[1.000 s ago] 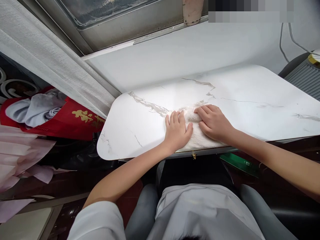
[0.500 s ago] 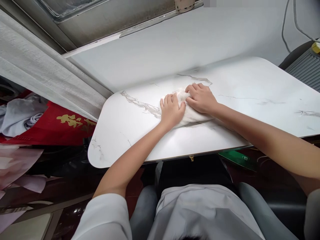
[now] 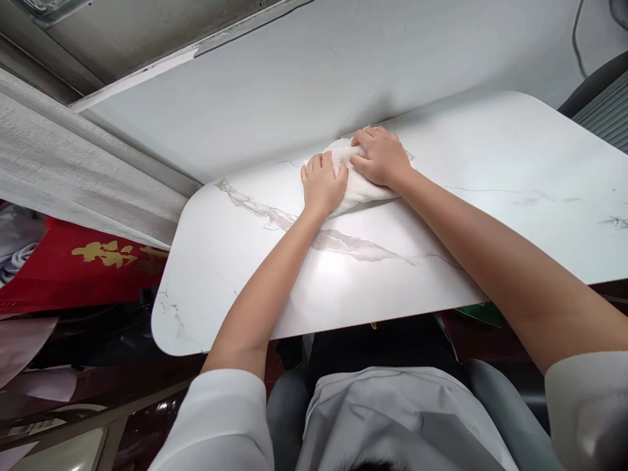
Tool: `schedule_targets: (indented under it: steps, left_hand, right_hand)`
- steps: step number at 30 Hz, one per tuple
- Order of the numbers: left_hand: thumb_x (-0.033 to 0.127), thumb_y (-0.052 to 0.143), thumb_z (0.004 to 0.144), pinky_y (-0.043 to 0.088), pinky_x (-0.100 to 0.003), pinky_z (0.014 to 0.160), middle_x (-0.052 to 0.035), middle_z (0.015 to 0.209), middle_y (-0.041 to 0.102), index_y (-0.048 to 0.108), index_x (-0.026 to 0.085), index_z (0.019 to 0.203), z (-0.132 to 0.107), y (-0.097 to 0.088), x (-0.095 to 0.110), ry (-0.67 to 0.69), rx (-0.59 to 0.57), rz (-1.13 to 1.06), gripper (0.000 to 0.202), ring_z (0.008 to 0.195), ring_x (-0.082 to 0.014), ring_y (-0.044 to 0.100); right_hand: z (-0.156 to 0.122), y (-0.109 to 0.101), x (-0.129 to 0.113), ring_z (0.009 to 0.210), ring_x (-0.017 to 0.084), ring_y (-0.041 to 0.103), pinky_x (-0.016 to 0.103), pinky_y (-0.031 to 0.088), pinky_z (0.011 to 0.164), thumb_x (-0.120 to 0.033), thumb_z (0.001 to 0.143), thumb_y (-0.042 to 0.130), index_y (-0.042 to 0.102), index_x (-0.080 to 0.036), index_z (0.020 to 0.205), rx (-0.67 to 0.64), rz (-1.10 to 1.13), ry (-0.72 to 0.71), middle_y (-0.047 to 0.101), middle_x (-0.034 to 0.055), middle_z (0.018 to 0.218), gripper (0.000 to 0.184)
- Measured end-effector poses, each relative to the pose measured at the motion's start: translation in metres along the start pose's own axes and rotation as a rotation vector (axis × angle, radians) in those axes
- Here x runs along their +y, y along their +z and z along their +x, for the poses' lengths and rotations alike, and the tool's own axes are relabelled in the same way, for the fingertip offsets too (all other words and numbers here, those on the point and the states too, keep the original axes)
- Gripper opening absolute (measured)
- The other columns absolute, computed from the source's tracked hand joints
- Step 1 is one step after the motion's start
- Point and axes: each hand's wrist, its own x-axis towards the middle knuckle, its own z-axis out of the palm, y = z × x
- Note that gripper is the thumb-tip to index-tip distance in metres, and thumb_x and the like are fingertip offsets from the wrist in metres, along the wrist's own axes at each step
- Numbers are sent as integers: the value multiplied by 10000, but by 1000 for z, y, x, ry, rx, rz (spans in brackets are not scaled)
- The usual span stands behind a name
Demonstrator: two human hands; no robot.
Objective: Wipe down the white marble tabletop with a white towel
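Note:
A bunched white cloth [image 3: 362,186] lies on the white marble-patterned tabletop [image 3: 235,261], close to its far edge by the wall. My left hand [image 3: 324,184] grips the cloth's left side, its fingers bent over the fabric. Over the upper right part of the same cloth, my right hand [image 3: 383,157] is closed, with fingertips curled into the folds. Both palms press down, so the fabric beneath them is hidden.
A pale wall [image 3: 275,85] rises right behind the table. White curtain fabric [image 3: 88,157] hangs at the left, above a red bag with gold characters [image 3: 108,261]. A grey ribbed object [image 3: 606,114] stands beyond the right end.
Both hands have pushed the cloth away from me, toward the wall, uncovering more of the grey veining on the near side. The camera view has also shifted slightly.

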Motion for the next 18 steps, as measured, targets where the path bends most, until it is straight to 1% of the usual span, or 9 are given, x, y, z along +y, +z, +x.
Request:
schedule_targets:
  steps: [3,7,9,11,13,18]
  left_hand:
    - [249,461,991,187,-408,1202,-112,1360,555,540,221,1289,9,3,-2,-10,9,-27,310,1388,-249,409]
    - [251,476,985,180,-395,1203,-103,1355,549,547,228,1283,18,7,-5,-23,21,-53,307,1388,-250,409]
    - [255,475,986,175,-395,1204,-101,1360,544,544,229,1285,21,8,-5,-23,23,-65,309,1391,-251,403]
    - [255,469,987,171,-395,1206,-101,1365,542,539,229,1290,23,9,-5,-24,19,-71,312,1398,-252,393]
    - [255,464,988,168,-400,1207,-105,1370,541,532,223,1299,24,8,-5,-26,9,-67,320,1407,-259,382]
    - [261,452,992,176,-413,1209,-107,1383,542,521,218,1315,22,6,-3,-30,7,-41,333,1405,-258,386]
  right_hand:
    - [7,1,3,1111,311,502,471,391,967,-287,897,451,557,-196,1034,-10,-7,2,618,109,1135,195]
    - [14,-1,4,1135,317,510,481,387,994,-321,926,392,565,-178,1033,-23,-3,-19,624,122,1157,248]
    - [17,-2,4,1141,317,511,488,390,1006,-316,915,418,564,-189,1028,-23,5,-15,624,118,1171,224]
    - [18,-2,4,1138,320,512,500,392,1011,-302,894,458,558,-210,1015,-24,12,2,627,113,1174,182]
    - [20,-1,5,1134,329,512,512,393,1008,-301,889,458,551,-228,1000,-22,14,14,631,114,1164,162]
    - [20,1,7,1136,332,511,512,393,1006,-318,883,424,544,-228,996,-7,8,2,631,130,1151,188]
